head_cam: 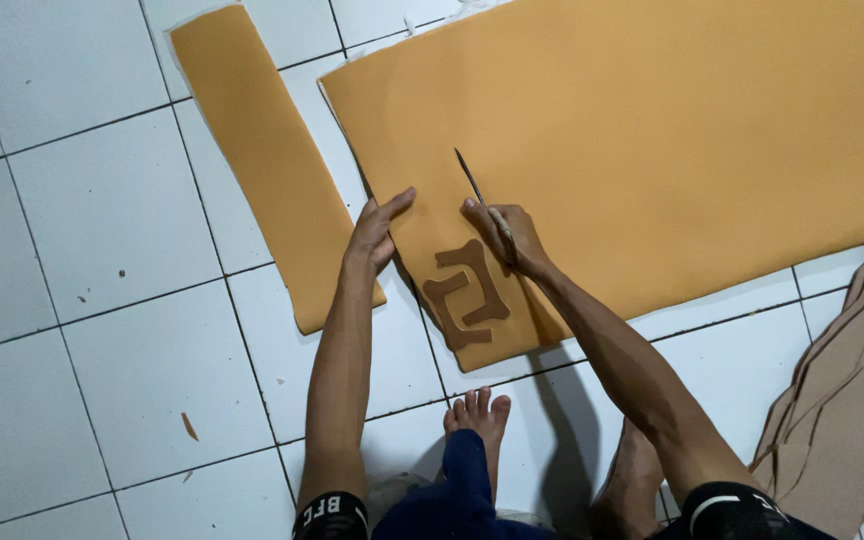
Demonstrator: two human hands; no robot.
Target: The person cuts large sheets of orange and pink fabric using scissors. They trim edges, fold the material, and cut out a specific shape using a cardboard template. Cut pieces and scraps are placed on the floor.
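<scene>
Two hands point(377, 232) point(507, 235) on tan sheet point(652, 150)

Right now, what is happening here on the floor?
A person sits on the white tiled floor over a large tan sheet. The left hand presses flat on the sheet's edge. The right hand holds a thin pointed tool beside a brown template lying on the sheet. A narrower tan strip lies to the left.

Two tan sheets lay on the tiled floor point(82, 390): one large sheet point(652, 150) and one narrow strip point(262, 160). One brown cut-out template point(467, 295) sat on the large sheet, and one thin pointed tool point(480, 195) showed above it. One heap of brown offcuts point(847, 390) lay to the right, and I counted two small scraps point(189, 427) on the tiles.
</scene>
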